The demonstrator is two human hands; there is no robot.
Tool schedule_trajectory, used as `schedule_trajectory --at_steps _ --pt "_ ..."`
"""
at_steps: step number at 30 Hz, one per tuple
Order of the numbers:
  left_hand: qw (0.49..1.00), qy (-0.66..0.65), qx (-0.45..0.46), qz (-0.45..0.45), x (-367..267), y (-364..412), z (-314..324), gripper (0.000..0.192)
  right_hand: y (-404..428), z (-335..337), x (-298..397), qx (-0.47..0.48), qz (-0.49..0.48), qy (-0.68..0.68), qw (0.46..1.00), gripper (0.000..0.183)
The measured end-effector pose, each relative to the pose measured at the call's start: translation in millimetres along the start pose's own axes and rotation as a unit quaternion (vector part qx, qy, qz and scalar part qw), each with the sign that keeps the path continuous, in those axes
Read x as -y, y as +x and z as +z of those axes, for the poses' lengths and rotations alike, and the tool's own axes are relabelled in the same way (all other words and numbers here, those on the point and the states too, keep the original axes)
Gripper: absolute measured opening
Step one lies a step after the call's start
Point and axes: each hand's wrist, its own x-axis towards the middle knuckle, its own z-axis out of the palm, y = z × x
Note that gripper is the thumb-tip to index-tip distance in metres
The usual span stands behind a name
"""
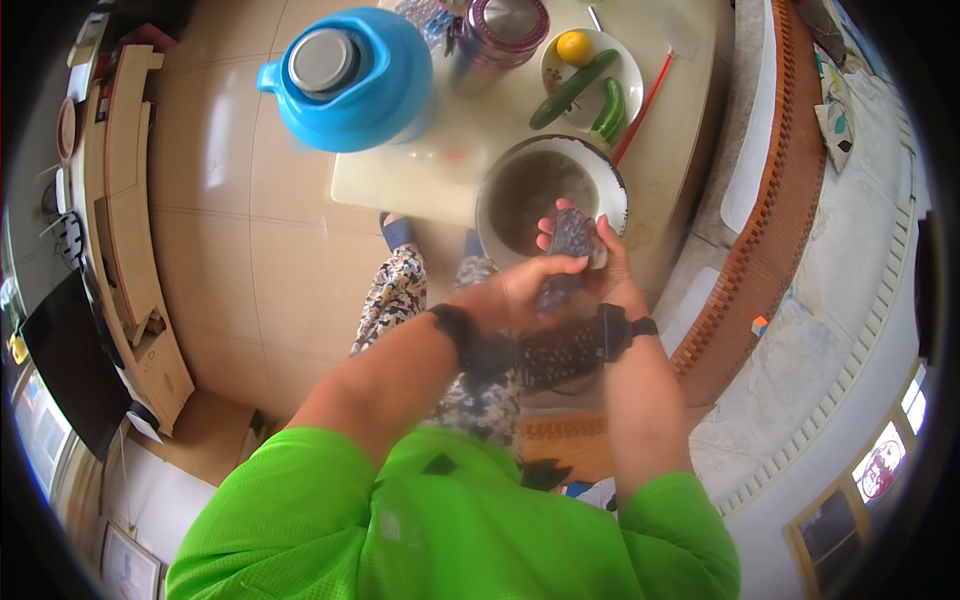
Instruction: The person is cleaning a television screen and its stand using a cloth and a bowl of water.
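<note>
Both hands meet over the near right rim of a white enamel basin (pixel 613 187) that holds cloudy water. A wet, dark grey-purple cloth (pixel 573 234) is gripped between them. My left hand (pixel 529 289) holds its near end, thumb on top. From the right, my right hand (pixel 616 259) closes round the same cloth, and something pale shows by its fingers; what that is I cannot tell. Beyond the basin, a white plate (pixel 634 67) carries an orange-yellow citrus fruit (pixel 574 48), a cucumber (pixel 574 90) and a shorter green cucumber or gourd piece (pixel 609 109).
On the table (pixel 390 180) stand a large blue thermos jug (pixel 397 82) and a purple-rimmed jar (pixel 504 45). A fly swatter with a red handle (pixel 646 105) lies right of the plate. A wooden bench with a beaded mat (pixel 780 210) runs along the right.
</note>
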Motion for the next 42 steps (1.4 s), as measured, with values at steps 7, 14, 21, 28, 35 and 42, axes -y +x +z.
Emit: schedule_trajectory --at_steps 7,14,21,28,35,42 --pt "0.982 -0.171 0.061 0.042 22 22 -2 0.04 16 -29 -14 0.007 -0.136 0.005 0.991 0.045" --pt "0.976 0.151 -0.138 0.079 17 47 -1 0.024 43 1 8 -0.198 0.018 -0.373 0.906 0.022" --pt "0.822 0.46 -0.308 0.13 8 45 21 0.06 65 15 6 -0.271 -0.012 -0.665 0.696 0.029" --pt "0.793 0.489 -0.338 0.133 19 80 -3 0.06 70 13 -5 -0.245 -0.029 -0.836 0.49 0.036" --pt "0.761 0.529 -0.332 0.175 34 92 -18 0.051 63 -4 -11 -0.191 -0.078 -0.842 0.497 0.035" --pt "0.785 0.417 -0.248 0.386 59 38 -1 0.05 20 -58 38 -0.129 0.129 -0.268 0.946 0.03"
